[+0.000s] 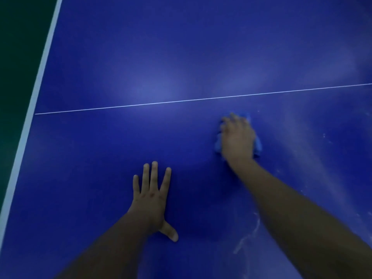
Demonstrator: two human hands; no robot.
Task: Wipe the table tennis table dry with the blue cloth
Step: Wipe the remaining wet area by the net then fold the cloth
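Observation:
The blue table tennis table (pixel 181 47) fills the view, with a thin white centre line (pixel 181 100) across it. My right hand (pixel 237 137) lies on top of a bunched blue cloth (pixel 258 144), pressing it onto the table just below the line; the hand is blurred and most of the cloth is hidden beneath it. My left hand (pixel 153 198) rests flat on the table with fingers spread and thumb out, holding nothing.
The table's white edge band (pixel 34 101) runs diagonally down the left side, with dark green floor (pixel 16 57) beyond it. Pale streaks and wet smears (pixel 249 236) mark the surface at the right, near my right forearm.

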